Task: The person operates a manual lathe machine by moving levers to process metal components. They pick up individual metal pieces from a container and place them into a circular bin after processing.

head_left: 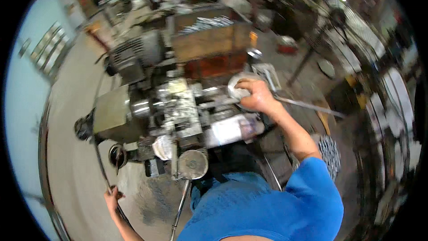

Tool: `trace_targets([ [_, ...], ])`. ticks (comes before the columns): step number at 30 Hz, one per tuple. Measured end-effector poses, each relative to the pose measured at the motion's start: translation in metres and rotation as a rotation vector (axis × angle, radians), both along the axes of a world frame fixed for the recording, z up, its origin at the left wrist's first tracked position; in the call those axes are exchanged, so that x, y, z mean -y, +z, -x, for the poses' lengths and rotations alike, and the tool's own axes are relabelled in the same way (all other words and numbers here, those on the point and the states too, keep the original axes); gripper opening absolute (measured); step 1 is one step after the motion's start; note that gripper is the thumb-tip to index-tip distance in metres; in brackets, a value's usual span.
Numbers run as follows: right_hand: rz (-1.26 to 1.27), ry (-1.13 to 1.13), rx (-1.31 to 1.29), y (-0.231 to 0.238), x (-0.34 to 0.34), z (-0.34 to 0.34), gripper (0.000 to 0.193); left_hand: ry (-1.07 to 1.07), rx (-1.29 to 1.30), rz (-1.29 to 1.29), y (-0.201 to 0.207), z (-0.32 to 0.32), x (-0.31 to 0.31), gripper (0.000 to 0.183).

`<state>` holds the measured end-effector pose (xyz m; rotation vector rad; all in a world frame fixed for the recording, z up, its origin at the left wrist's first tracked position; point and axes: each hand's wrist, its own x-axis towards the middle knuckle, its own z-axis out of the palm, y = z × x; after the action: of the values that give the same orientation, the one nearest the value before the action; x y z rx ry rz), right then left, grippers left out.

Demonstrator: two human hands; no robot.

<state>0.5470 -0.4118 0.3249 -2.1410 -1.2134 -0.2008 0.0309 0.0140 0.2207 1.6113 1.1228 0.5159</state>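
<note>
At the lower left my left hand (113,195) is closed around a long dark lever (101,165), which runs up to the left end of a greasy lathe-like machine (111,114). My right hand (257,96) reaches over the machine's right end. Its fingers curl into a round, pale dish-like or wheel-like part (232,85); whatever they hold there is hidden and blurred. Left of that hand lies a bar-shaped metal part (218,103). A shiny metal cylinder (141,108) sits at the machine's left block, facing the cluttered middle slide (183,111).
Behind the machine stands a box (209,40) topped with shiny metal rods (207,23), beside an electric motor (138,53). A round disc (193,164) juts toward me. A long bar (310,106) sticks out rightward. Small metal pieces (329,156) are heaped at the right.
</note>
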Motion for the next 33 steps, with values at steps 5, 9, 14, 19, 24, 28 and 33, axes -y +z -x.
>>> trace_targets([
  [5, 0.155, -0.647, -0.379, -0.07, 0.172, -0.015, 0.037, 0.206, -0.062, 0.095, -0.019, 0.027, -0.003, 0.025],
  [9, 0.463, -1.106, -0.382, -0.16, 0.314, 0.024, 0.028, 0.108, -0.045, 0.222, -0.04, 0.027, -0.048, 0.028],
  [14, 0.813, -1.057, -0.727, -0.186, 0.338, 0.092, 0.039, 0.186, -0.136, 0.156, -0.027, 0.003, -0.032, 0.03],
  [19, 1.03, -1.014, -0.76, -0.235, 0.342, 0.104, 0.041, 0.207, -0.205, 0.111, -0.013, -0.001, -0.017, 0.031],
  [24, 0.966, -1.131, -0.799, -0.264, 0.351, 0.095, 0.05, 0.133, -0.074, 0.222, -0.031, 0.017, -0.043, 0.028],
  [28, 0.931, -1.159, -0.725, -0.264, 0.361, 0.086, 0.05, 0.139, -0.134, 0.185, -0.03, 0.011, -0.038, 0.028],
  [33, 0.812, -1.213, -0.663, -0.235, 0.347, 0.08, 0.045, 0.086, -0.152, 0.189, -0.028, 0.023, -0.049, 0.033],
])
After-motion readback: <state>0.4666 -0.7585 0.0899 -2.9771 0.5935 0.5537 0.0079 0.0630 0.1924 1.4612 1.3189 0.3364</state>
